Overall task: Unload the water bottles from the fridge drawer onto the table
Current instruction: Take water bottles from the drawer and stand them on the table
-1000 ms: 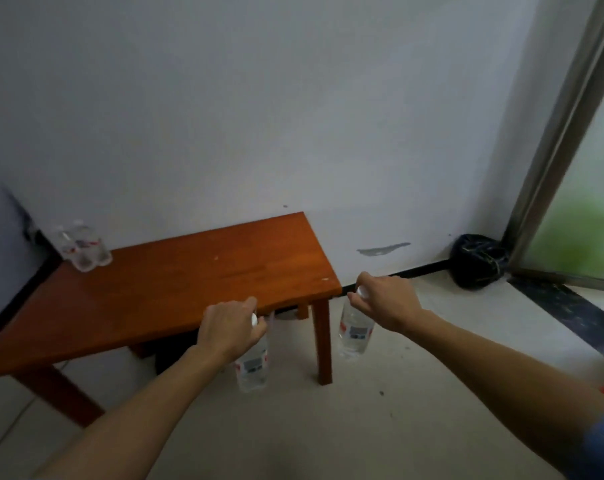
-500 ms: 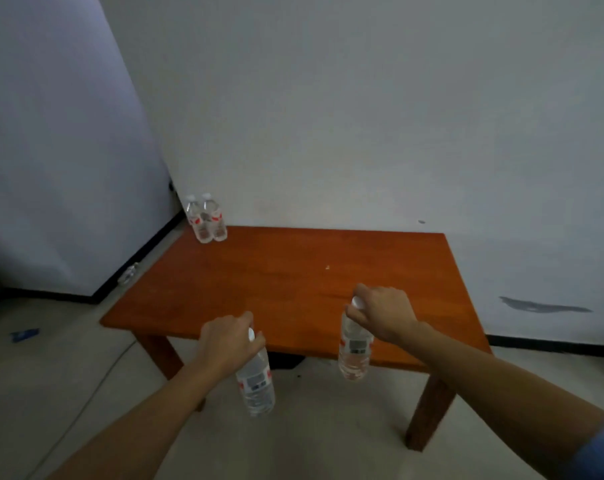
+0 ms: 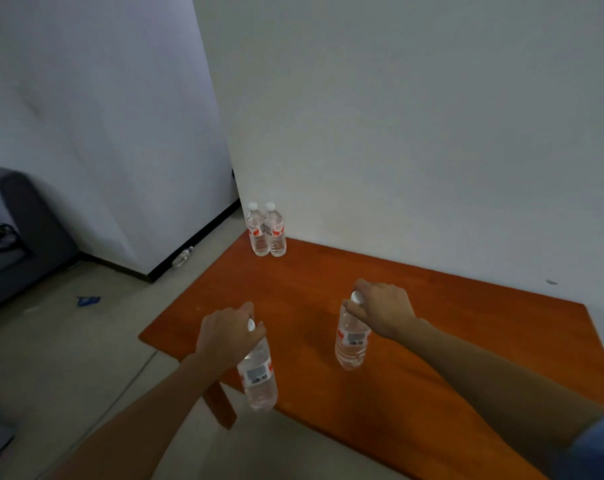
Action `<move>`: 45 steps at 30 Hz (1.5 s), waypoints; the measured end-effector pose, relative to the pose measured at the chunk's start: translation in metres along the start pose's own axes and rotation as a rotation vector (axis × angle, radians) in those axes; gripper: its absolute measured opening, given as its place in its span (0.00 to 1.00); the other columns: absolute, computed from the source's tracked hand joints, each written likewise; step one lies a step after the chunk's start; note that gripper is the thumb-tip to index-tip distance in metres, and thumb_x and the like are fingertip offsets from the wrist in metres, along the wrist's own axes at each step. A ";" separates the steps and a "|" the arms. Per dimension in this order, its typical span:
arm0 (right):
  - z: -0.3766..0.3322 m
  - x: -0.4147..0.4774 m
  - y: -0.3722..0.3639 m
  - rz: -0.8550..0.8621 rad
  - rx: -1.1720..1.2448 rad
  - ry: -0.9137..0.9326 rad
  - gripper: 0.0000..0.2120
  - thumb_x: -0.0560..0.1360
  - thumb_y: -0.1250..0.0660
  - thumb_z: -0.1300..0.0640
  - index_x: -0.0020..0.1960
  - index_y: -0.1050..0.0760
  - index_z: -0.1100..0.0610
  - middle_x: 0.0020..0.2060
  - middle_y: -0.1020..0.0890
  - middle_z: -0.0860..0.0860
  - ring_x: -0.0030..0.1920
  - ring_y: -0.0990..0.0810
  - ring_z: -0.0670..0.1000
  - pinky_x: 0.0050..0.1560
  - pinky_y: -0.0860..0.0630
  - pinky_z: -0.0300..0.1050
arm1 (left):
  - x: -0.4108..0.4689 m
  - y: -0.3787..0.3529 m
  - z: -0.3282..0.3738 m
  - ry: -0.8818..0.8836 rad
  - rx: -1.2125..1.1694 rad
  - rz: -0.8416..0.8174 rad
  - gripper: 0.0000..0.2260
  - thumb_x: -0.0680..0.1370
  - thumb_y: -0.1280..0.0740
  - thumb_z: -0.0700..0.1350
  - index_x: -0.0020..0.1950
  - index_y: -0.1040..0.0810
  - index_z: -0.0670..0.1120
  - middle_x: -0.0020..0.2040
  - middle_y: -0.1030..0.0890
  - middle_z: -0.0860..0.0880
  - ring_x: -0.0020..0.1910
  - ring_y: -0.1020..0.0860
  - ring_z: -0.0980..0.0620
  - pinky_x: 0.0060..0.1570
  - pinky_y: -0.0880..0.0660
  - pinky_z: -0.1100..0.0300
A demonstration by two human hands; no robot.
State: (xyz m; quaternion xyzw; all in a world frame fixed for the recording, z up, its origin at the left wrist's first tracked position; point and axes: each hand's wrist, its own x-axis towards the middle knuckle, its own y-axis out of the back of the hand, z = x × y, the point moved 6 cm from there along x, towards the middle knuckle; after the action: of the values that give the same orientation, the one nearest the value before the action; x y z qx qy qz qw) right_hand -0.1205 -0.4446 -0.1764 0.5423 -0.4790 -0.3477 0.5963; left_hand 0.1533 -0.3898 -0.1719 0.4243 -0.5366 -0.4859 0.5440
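Note:
My left hand point(image 3: 226, 336) grips a clear water bottle point(image 3: 259, 379) by its white cap; the bottle hangs over the front edge of the orange-brown wooden table point(image 3: 466, 341). My right hand point(image 3: 383, 311) holds a second water bottle point(image 3: 351, 342) by the cap, hanging upright above the table's middle. Two more water bottles point(image 3: 266, 230) with red labels stand side by side at the table's far left corner, against the white wall. The fridge drawer is out of view.
White walls meet in a corner behind the table. A dark grey sofa point(image 3: 19, 230) sits at the left. A blue scrap point(image 3: 88, 300) and a small bottle-like object point(image 3: 184, 258) lie on the pale floor. A table leg point(image 3: 220, 403) shows below the front edge.
The view has swung left and closer to the table. Both hands, each still carrying a bottle, now hang over the tabletop instead of in front of it.

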 end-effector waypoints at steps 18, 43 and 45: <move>-0.040 0.297 -0.071 -0.022 0.128 -0.231 0.19 0.79 0.44 0.40 0.61 0.29 0.53 0.54 0.20 0.52 0.47 0.19 0.54 0.43 0.23 0.47 | 0.327 -0.067 -0.111 -0.286 -0.090 -0.058 0.12 0.78 0.38 0.56 0.56 0.28 0.50 0.44 0.19 0.50 0.39 0.22 0.51 0.38 0.26 0.58; -0.048 0.407 -0.168 -0.160 0.233 -0.420 0.28 0.76 0.35 0.45 0.72 0.39 0.52 0.63 0.29 0.54 0.56 0.23 0.57 0.49 0.25 0.50 | 0.448 -0.139 -0.121 -0.538 -0.428 -0.241 0.21 0.78 0.36 0.48 0.70 0.35 0.48 0.62 0.27 0.47 0.55 0.24 0.47 0.43 0.26 0.58; -0.053 0.392 -0.154 -0.140 0.198 -0.501 0.28 0.76 0.35 0.45 0.72 0.39 0.52 0.64 0.29 0.54 0.57 0.23 0.57 0.50 0.24 0.51 | 0.449 -0.126 -0.126 -0.574 -0.374 -0.176 0.17 0.78 0.36 0.48 0.66 0.31 0.48 0.59 0.26 0.48 0.53 0.24 0.48 0.45 0.24 0.55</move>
State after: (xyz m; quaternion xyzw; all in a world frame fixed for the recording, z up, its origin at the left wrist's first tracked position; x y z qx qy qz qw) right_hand 0.0634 -0.8207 -0.2488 0.5270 -0.6043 -0.4628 0.3779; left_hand 0.2480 -0.8601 -0.2270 0.2082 -0.5309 -0.7200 0.3954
